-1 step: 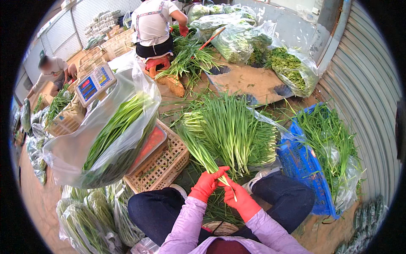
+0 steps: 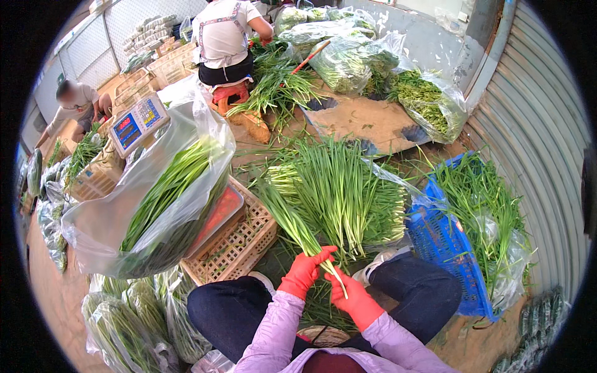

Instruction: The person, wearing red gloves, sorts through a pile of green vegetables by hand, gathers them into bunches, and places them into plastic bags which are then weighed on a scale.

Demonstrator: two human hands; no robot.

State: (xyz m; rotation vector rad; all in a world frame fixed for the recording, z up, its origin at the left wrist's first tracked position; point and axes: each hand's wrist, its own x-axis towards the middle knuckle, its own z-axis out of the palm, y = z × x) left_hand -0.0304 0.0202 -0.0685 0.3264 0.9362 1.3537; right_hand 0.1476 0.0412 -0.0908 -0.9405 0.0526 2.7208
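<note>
A slim bunch of garlic chives [image 2: 297, 231] slants between my knees, leaves up and pale stem ends down. My left hand [image 2: 303, 273], in a red rubber glove, is closed round its lower stems. Just below, my right hand [image 2: 356, 301], gloved alike, has its fingers curled at the pale stem ends. Part of its grip is hidden. Beyond my hands lies a big pile of garlic chives [image 2: 336, 193], leaf tips pointing away from me.
To the left, a clear plastic bag [image 2: 93, 233] of chives rests above a tan crate [image 2: 249, 245] by a scale [image 2: 138, 124]. Bagged greens [image 2: 127, 317] stand near my left knee. At right is a blue crate [image 2: 444, 248] with loose chives. A co-worker [image 2: 224, 37] sits ahead.
My right hand has drawn slightly down and away from my left, along the stem ends. My left hand keeps its hold on the bunch. The co-worker ahead has moved an arm.
</note>
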